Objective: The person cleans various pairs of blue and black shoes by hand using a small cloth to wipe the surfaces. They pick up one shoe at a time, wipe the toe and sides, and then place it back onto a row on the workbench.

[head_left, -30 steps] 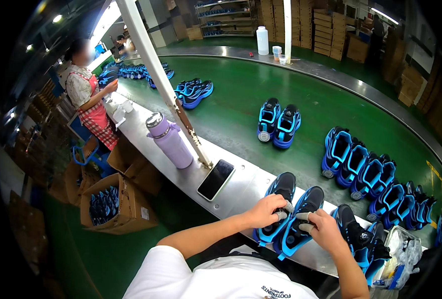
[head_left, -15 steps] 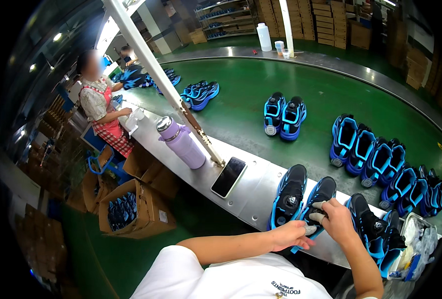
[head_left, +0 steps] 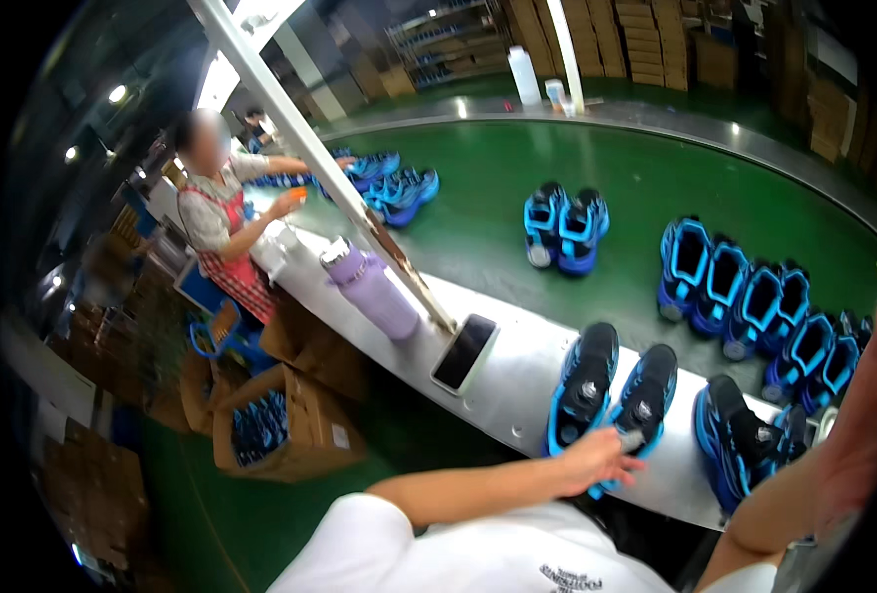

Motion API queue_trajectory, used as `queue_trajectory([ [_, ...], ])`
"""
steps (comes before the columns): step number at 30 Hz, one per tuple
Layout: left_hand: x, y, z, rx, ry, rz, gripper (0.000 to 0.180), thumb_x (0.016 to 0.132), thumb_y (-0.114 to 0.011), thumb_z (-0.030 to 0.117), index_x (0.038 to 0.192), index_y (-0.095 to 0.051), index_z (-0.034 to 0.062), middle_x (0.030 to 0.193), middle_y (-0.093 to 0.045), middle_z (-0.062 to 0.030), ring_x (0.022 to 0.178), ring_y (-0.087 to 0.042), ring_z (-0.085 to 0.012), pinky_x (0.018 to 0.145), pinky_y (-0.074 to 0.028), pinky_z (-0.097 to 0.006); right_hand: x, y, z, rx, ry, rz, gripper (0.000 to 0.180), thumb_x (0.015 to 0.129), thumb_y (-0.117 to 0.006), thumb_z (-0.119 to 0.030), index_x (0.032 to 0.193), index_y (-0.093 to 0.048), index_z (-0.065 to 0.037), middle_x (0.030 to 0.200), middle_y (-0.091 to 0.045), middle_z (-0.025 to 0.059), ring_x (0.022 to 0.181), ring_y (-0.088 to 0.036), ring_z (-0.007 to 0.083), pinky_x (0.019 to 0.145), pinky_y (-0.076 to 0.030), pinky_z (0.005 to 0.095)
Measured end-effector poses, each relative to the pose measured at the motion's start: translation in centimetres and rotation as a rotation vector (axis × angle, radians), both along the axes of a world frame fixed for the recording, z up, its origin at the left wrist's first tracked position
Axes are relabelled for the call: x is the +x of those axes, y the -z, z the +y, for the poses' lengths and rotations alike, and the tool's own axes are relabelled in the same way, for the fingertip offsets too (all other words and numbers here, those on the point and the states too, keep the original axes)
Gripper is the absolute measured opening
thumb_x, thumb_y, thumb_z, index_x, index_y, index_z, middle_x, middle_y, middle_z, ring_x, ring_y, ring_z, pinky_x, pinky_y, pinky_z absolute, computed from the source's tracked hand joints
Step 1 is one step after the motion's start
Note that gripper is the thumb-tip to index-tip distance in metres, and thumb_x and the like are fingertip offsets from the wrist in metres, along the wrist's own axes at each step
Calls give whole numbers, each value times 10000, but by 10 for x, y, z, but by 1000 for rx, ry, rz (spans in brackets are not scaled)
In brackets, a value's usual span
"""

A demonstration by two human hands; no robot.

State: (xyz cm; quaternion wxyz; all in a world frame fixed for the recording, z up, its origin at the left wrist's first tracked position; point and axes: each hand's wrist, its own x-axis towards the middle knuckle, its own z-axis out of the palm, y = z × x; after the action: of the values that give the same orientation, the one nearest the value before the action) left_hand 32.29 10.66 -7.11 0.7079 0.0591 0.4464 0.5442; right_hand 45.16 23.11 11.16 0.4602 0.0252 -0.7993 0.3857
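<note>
A black and blue sneaker (head_left: 652, 387) lies on the metal ledge with its toe pointing away from me. My left hand (head_left: 596, 461) grips it at the heel end, a pale finger cover showing on one finger. Its mate (head_left: 588, 376) rests just to the left. My right hand (head_left: 858, 425) is up close at the right edge, away from the shoe. It looks large and smeared, so its fingers cannot be made out. Another pair of sneakers (head_left: 730, 430) stands to the right, partly behind my right forearm.
A phone (head_left: 465, 353) and a lilac bottle (head_left: 379, 295) are on the metal ledge (head_left: 517, 376) beside a white post (head_left: 290, 119). More sneakers (head_left: 567, 232) stand on the green belt (head_left: 478, 227). At left, a person (head_left: 223, 212) in a red apron works near a carton of shoes (head_left: 295, 425).
My right hand has left the sneaker and risen to the right edge. My left hand stays at its heel. The person at left has reached an arm toward the shoes.
</note>
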Motion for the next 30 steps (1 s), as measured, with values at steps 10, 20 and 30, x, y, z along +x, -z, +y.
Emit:
queue_trajectory([
  [10,3,4,-19,-35,52,45,311,981,-576,290,1132,-475,36,1128,-626,-209,907,-680,-249,715,-581,-354,21,36,4,-26,191,-41,586,745,-767,-252,1246,-577,-14,1071,-600,77,908,-567,191,805,-465,316],
  [20,-20,2,-15,-29,18,5,244,989,-548,220,1149,-496,44,1153,-606,-163,976,-663,-259,707,-589,-389,25,36,33,35,484,23,476,794,-735,-185,1234,-613,-50,1032,-629,65,876,-586,187,774,-483,307],
  [30,-42,-19,-26,21,2,-49,264,1009,-456,124,1227,-478,-24,1209,-545,-133,1151,-596,-333,791,-579,-390,-47,90,17,-152,129,-850,395,822,-724,-195,1213,-669,-191,917,-617,99,815,-589,225,762,-494,343],
])
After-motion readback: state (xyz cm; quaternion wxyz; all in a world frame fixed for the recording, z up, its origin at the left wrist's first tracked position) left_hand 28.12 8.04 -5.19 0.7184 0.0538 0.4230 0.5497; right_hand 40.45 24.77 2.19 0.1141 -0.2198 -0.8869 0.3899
